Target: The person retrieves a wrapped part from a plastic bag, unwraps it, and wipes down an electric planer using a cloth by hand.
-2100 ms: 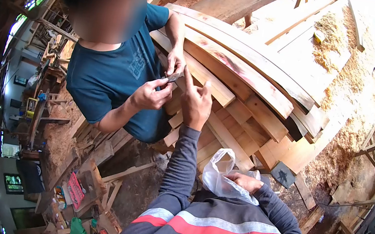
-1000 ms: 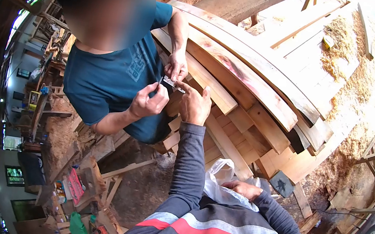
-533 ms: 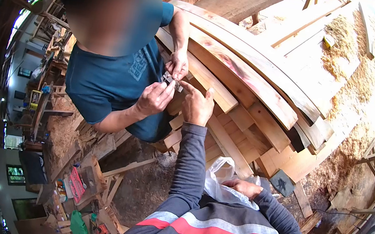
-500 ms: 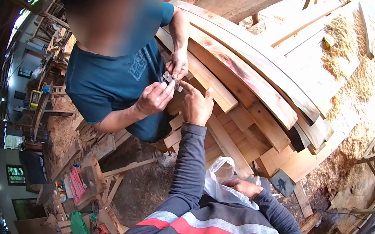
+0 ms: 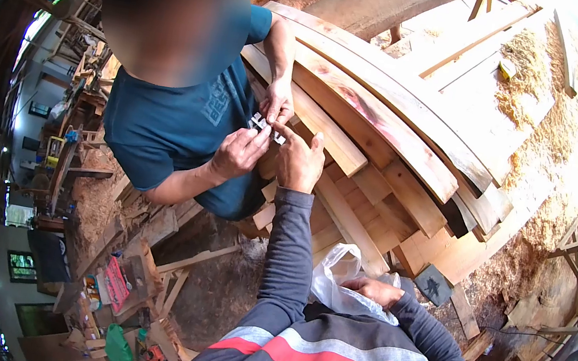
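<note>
The left grip (image 5: 299, 160) is pointing with its index finger at a small, pale metallic piece (image 5: 259, 121), which is lying just beyond that fingertip, up and to its left; whether the two are touching, I cannot tell. Its thumb is standing apart from the index finger, and it is clamping nothing. A co-worker (image 5: 154, 134) in a blue shirt is holding the piece, the co-worker's upper hand (image 5: 278, 100) and the co-worker's lower hand (image 5: 239, 154) meeting at it with their fingertips.

The right grip (image 5: 378, 293) is closing its fingers on a translucent plastic bag (image 5: 330, 272) in front of the torso, well apart from the piece; part of the bag is hiding its fingertips. A dark square block (image 5: 435, 285) is lying near the right grip. Stacked boards (image 5: 374, 111) are stretching away beyond both grips, and sawdust (image 5: 526, 96) is lying past the boards.
</note>
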Demonstrator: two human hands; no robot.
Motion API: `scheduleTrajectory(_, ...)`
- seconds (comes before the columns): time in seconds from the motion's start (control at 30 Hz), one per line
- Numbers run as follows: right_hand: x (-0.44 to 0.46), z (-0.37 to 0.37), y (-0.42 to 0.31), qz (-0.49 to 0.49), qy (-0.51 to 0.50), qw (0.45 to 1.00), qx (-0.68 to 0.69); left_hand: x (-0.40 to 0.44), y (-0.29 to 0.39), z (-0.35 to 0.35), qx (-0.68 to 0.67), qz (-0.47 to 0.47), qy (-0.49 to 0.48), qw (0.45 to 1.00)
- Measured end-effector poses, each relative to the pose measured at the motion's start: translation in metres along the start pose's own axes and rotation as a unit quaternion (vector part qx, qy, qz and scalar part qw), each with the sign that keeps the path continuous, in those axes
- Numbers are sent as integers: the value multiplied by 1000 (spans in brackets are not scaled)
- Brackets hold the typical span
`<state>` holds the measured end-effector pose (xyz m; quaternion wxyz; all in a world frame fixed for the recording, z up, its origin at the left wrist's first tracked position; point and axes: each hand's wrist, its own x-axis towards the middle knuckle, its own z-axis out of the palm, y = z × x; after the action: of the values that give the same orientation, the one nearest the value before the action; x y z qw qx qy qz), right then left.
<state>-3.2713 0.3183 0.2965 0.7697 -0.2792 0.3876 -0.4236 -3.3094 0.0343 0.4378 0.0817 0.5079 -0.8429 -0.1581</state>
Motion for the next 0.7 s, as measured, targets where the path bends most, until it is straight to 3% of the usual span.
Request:
scheduleTrajectory(0.17, 0, -3, 4, 2, -3, 999, -39, -12, 0, -2, -16, 21, 19, 999)
scheduleTrajectory(0.23, 0, -6, 10, -1, -2, 999, -45, -35, -6, -2, -29, 154, -13, 988)
scheduleTrajectory(0.3, -5, -6, 11, -6, -2, 999, -52, -84, -5, -23, -23, 203, -159, 966)
scheduleTrajectory(0.37, -9, -3, 10, -19, 7, 998, -57, -134, -27, -12, 114, 223, -272, 929)
scheduleTrajectory(0.4, -9, 0, 14, -25, 6, 998, -58, -156, -43, -4, 83, 236, -303, 919)
scheduleTrajectory(0.43, -9, 5, 21, -69, 13, 997, -34, -182, -65, 13, 89, 282, -228, 928)
scheduleTrajectory(0.53, -12, 21, 17, -131, 18, 989, -61, -218, -75, 13, -69, 182, -306, 932)
scheduleTrajectory(0.6, -9, 21, 30, -73, -49, 980, -181, -247, -78, 17, -180, 144, -191, 954)
scheduleTrajectory(0.63, -14, 29, 34, -74, -17, 972, -222, -258, -75, 12, -224, 148, -146, 952)
scheduleTrajectory(0.7, -11, 37, 56, -67, -38, 973, -219, -283, -73, 1, -268, 140, -97, 948)
